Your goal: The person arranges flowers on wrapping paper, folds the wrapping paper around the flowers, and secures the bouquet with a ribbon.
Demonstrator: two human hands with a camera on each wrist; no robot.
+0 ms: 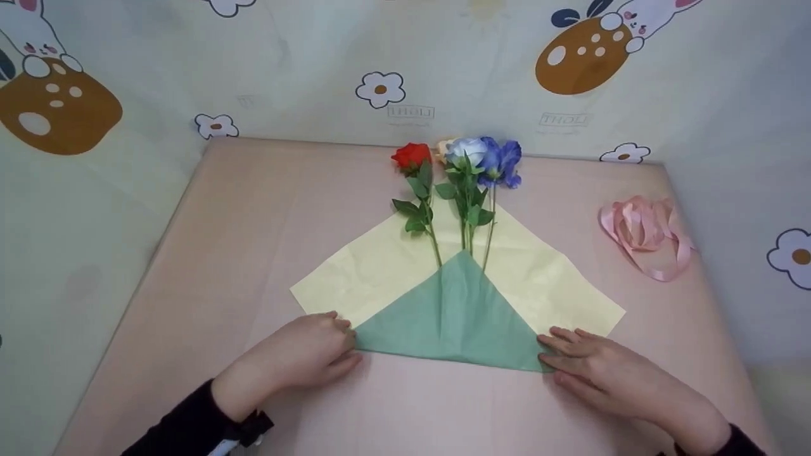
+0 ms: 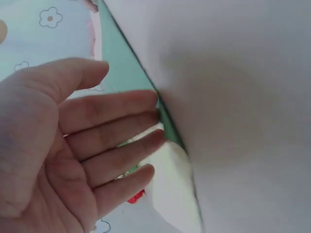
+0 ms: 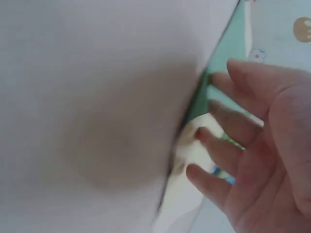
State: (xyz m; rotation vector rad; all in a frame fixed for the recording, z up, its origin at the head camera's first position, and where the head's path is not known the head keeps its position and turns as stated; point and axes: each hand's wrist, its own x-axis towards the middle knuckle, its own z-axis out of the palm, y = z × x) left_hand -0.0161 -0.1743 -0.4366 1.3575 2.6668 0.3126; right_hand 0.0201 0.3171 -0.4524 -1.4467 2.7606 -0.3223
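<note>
A sheet of wrapping paper, green on one face and pale yellow on the other, lies on the table with its lower part folded up into a green triangle (image 1: pixel 453 316) over the pale yellow side (image 1: pixel 374 266). Stems of a red rose (image 1: pixel 412 157), a pale blue rose (image 1: pixel 467 152) and a blue flower (image 1: pixel 500 163) run down under the fold's tip. My left hand (image 1: pixel 310 348) touches the fold's left corner with its fingertips. At the right corner rests my right hand (image 1: pixel 608 373), fingers extended and slightly bent. In both wrist views the thumbs are apart from the fingers.
A loose coil of pink ribbon (image 1: pixel 646 234) lies at the table's right side. Behind the pink tabletop (image 1: pixel 253 209) hangs a patterned cloth (image 1: pixel 317 57) with rabbits and flowers. A peach-coloured bloom (image 1: pixel 443 149) is partly hidden behind the pale blue rose.
</note>
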